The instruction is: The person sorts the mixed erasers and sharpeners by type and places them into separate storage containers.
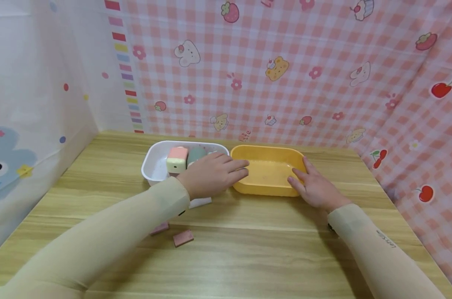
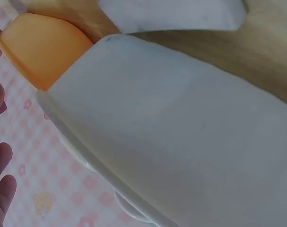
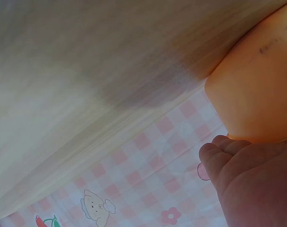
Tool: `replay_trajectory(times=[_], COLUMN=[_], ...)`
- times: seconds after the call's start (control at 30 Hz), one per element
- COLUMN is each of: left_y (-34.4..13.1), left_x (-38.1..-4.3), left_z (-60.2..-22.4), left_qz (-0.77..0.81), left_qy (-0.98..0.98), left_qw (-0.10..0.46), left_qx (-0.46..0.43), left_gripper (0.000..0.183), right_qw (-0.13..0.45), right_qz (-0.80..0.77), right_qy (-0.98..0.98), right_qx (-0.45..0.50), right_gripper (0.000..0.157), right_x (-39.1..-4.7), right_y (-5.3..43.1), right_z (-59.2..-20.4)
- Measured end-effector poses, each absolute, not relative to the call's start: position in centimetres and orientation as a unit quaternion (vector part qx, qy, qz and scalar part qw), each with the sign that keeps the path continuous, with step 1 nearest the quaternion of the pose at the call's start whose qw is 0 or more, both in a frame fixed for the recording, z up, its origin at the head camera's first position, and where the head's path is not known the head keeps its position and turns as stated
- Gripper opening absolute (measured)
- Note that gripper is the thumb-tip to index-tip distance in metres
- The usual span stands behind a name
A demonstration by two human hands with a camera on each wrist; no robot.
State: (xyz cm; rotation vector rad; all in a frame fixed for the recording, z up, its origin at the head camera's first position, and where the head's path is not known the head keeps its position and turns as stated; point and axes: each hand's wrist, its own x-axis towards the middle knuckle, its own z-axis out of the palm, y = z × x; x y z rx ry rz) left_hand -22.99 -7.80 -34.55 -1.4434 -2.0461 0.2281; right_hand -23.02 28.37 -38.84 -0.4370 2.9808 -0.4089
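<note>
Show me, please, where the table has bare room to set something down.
The pale wood-grain table is bare between the two small pink rectangular blocks and the right cream sleeve, in front of the yellow plastic bin. Another patch lies left of the white plastic tub. Crowding is around the left hand, at the tub and a flat white strip.

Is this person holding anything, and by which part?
The right hand grips the yellow bin by its right-end rim. By a fingertip of the left hand, a pink sliver shows; whether it's held cannot be told.

Head view bright; wrist views dimmer, soft; tabletop (image 1: 256, 253) faintly shadowed.
</note>
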Motion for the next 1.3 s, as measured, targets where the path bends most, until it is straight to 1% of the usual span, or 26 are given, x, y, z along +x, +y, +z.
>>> replay_trajectory(times=[0.3,0.43,0.6,0.8,1.0,1.3], left_y=[-6.1,-5.3,-4.3,-3.4,-3.0,-2.6], left_x=[-24.3,-24.9,-25.5,-26.1,-26.7,-27.0], left_z=[-34.2,-34.1,-34.1,-34.2,-34.4,-34.5], left_qz=[0.133,0.15,0.157,0.164,0.17,0.168], left_qy=[-0.792,-0.79,-0.784,-0.792,-0.805,-0.828], left_qw=[0.267,0.267,0.277,0.28,0.269,0.228], left_qx=[-0.532,-0.531,-0.533,-0.518,-0.501,-0.484], left_gripper=[0.035,0.035,0.032,0.03,0.032,0.035], right_qw=[0.056,0.055,0.049,0.049,0.046,0.044], right_qz=[-0.141,-0.141,-0.14,-0.139,-0.14,-0.139], right_qy=[0.978,0.978,0.978,0.978,0.979,0.979], right_qx=[-0.144,-0.142,-0.146,-0.145,-0.144,-0.144], right_gripper=[0.084,0.084,0.083,0.076,0.076,0.073], right_x=[-22.9,-22.8,-23.0,-23.2,-23.3,-23.3], right_y=[28.5,28.6,28.5,28.6,28.7,28.6], right_z=[-38.8,-38.9,-39.0,-39.2,-39.2,-39.3])
